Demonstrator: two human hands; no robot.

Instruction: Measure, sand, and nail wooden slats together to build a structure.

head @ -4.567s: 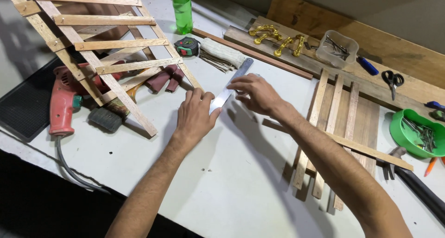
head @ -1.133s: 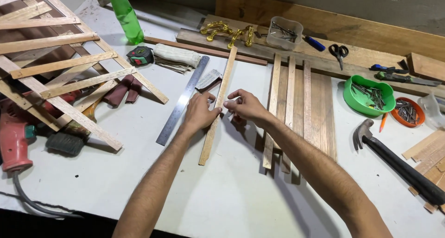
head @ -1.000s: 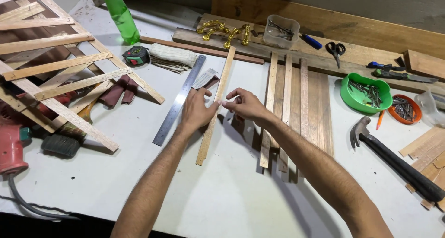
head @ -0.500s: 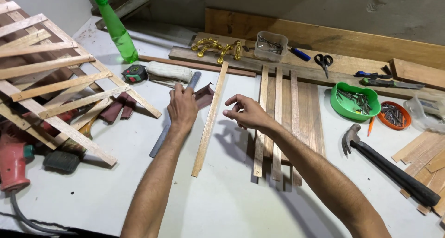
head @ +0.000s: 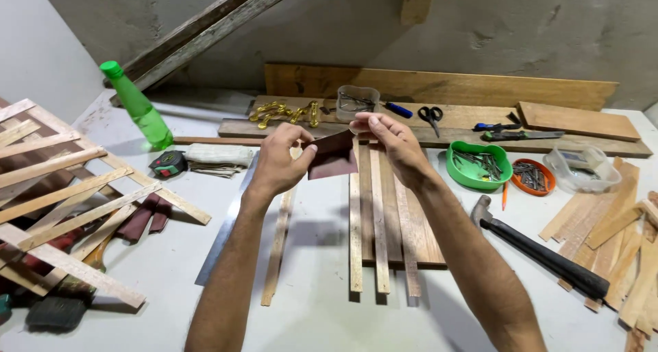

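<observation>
Both hands have risen off the bench since half a second ago and now pinch a dark reddish-brown folded sheet, likely sandpaper (head: pixel 332 154), held in the air between them. Below lies a white worktable (head: pixel 315 318) against a grey concrete wall. Sheet's long axis runs left-right, slightly tilted. Left hand (head: pixel 279 161) grips its left edge, right hand (head: pixel 389 141) its top right corner; forearms converge. Pale wooden slats (head: pixel 375 222) lie directly beneath, black-handled hammer (head: pixel 538 250) to the right.

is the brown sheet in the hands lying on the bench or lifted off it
Lifted. The brown sheet hangs in the air between the left hand and the right hand, pinched at its upper corners above the wooden slats.
</observation>
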